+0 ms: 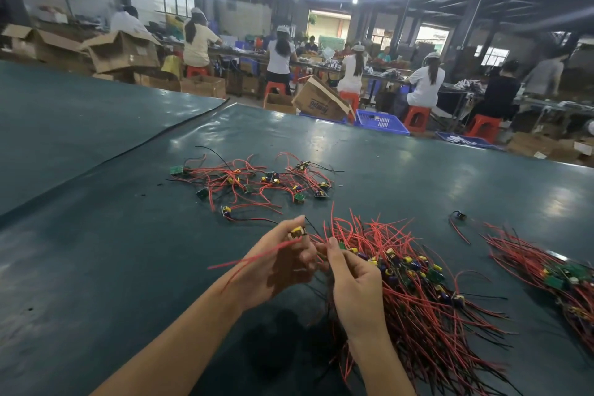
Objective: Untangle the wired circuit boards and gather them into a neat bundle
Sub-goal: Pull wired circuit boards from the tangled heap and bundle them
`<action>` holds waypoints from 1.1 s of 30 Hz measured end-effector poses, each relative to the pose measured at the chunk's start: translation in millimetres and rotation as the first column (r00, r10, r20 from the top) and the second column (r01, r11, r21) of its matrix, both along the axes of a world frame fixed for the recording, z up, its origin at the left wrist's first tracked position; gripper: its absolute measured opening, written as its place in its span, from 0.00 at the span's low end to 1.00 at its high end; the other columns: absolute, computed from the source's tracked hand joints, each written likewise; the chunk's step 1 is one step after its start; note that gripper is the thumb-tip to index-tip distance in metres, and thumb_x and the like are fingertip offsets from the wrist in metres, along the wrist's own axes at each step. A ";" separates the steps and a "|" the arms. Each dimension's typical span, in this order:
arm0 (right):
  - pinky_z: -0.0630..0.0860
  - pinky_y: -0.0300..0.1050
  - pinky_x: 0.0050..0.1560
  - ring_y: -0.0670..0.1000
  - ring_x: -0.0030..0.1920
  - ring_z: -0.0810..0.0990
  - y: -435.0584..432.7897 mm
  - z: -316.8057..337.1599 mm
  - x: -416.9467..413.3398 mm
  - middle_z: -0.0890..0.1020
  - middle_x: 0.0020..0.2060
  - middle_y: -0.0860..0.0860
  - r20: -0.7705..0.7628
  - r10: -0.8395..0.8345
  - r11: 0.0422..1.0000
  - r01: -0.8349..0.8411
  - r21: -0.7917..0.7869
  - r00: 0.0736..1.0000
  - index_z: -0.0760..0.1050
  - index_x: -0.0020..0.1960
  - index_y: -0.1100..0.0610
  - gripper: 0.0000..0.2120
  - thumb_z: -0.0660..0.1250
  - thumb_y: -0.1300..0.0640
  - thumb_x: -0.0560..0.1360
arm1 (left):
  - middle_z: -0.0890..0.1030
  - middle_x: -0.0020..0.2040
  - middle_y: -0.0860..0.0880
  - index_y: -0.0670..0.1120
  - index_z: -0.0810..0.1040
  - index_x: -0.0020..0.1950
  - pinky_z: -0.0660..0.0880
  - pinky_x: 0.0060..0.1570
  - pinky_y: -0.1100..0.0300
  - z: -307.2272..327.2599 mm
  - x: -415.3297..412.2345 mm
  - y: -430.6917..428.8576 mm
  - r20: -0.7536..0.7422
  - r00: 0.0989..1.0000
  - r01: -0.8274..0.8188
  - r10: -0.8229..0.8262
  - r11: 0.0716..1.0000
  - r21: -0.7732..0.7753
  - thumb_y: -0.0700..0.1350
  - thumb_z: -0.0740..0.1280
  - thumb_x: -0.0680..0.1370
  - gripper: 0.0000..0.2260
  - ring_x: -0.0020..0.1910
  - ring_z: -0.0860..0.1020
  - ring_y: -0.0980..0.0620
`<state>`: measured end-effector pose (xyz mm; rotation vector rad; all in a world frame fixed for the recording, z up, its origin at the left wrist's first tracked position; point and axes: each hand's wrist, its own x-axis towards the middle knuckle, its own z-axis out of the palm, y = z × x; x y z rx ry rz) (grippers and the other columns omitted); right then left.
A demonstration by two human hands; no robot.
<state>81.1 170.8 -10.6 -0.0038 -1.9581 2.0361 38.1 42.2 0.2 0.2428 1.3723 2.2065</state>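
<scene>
Head view: mat (96,235) w/ bundle (427,305) on it, wires running far-to-near. R hand (353,283) curled, gripping bundle's left edge. L hand (283,267) just left of bundle, pinching one board (297,231); its red leads (250,259) point left.

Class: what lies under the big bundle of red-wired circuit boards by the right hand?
The dark green table mat shows around the bundle; directly beneath, the wires cover everything.

Plain dark-teal glossy mat (96,235). Red wires (418,315), a few black. Green boards (176,170) bearing yellow and blue parts; held board (297,231) shows yellow, with a red lead. Background: orange-red stools (416,117), blue slotted crates (381,121), brown boxes (122,55), one lettered blue, white caps (283,29).
</scene>
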 end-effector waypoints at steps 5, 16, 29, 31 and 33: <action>0.82 0.41 0.42 0.48 0.34 0.84 -2.4 8.2 4.7 0.85 0.31 0.54 0.099 0.038 0.996 -0.031 -0.079 0.994 0.86 0.33 0.52 0.16 0.66 0.43 0.69 | 0.69 0.26 0.52 0.50 0.77 0.28 0.72 0.35 0.62 3.7 8.4 4.6 -0.017 0.988 0.151 -0.152 0.986 -0.075 0.59 0.66 0.71 0.17 0.28 0.69 0.54; 0.73 0.37 0.23 0.46 0.21 0.76 0.2 17.6 11.4 0.77 0.21 0.52 0.179 0.215 0.940 -0.154 -0.303 0.960 0.84 0.35 0.56 0.10 0.69 0.51 0.68 | 0.73 0.26 0.51 0.47 0.81 0.32 0.73 0.34 0.62 5.3 11.1 4.3 -0.090 0.980 0.164 -0.175 0.980 -0.115 0.62 0.64 0.73 0.20 0.27 0.73 0.54; 0.82 0.45 0.37 0.52 0.35 0.82 3.6 14.4 4.3 0.84 0.34 0.53 0.100 -0.124 0.928 0.151 -0.341 0.987 0.86 0.38 0.53 0.11 0.69 0.58 0.76 | 0.78 0.36 0.49 0.48 0.80 0.43 0.75 0.37 0.63 -10.1 12.6 11.9 -0.186 0.973 0.105 -0.137 0.979 -0.176 0.47 0.74 0.73 0.05 0.35 0.76 0.54; 0.80 0.40 0.33 0.48 0.32 0.81 2.5 14.2 4.8 0.83 0.31 0.51 0.085 -0.142 0.941 0.161 -0.297 0.986 0.86 0.37 0.51 0.12 0.69 0.57 0.77 | 0.78 0.36 0.48 0.50 0.82 0.43 0.74 0.39 0.59 -9.8 17.5 15.5 -0.297 0.948 0.051 -0.113 0.977 -0.209 0.50 0.74 0.73 0.05 0.35 0.76 0.53; 0.78 0.38 0.31 0.47 0.30 0.80 -0.3 14.5 6.1 0.82 0.29 0.51 0.071 -0.123 0.954 0.138 -0.267 0.990 0.86 0.37 0.51 0.13 0.68 0.58 0.77 | 0.79 0.34 0.49 0.50 0.81 0.39 0.73 0.36 0.61 -5.7 20.5 20.7 -0.391 0.920 -0.065 -0.023 0.976 -0.210 0.54 0.71 0.74 0.09 0.32 0.76 0.53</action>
